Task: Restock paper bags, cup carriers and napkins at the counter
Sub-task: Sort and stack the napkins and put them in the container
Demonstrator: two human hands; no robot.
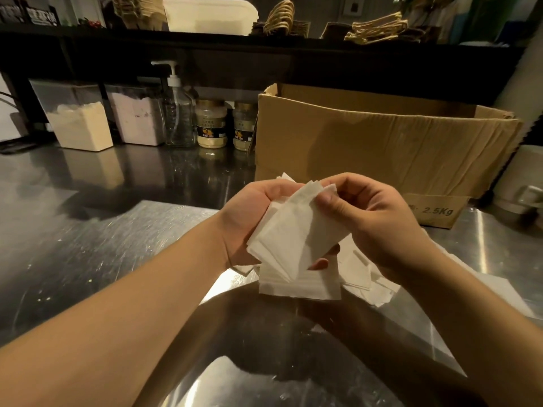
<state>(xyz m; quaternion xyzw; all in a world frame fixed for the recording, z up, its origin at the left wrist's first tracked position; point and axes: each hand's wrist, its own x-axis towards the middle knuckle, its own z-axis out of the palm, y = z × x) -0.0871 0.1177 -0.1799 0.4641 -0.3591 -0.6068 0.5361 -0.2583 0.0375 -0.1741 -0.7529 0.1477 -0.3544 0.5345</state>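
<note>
A stack of white folded napkins is held above the steel counter, fanned out a little at its lower end. My left hand cups the stack from below and from the left, fingertips showing under its right edge. My right hand pinches the stack's top right corner between thumb and fingers. More loose napkins lie on the counter under my right hand. An open brown cardboard box stands just behind my hands. Paper bags with twine handles lie on the dark upper shelf.
At the back left stand two clear powder containers, a pump bottle and two jars. A white lidded tub sits on the shelf. A clear plastic wrapper lies at the counter's near right. A pale vessel stands far right.
</note>
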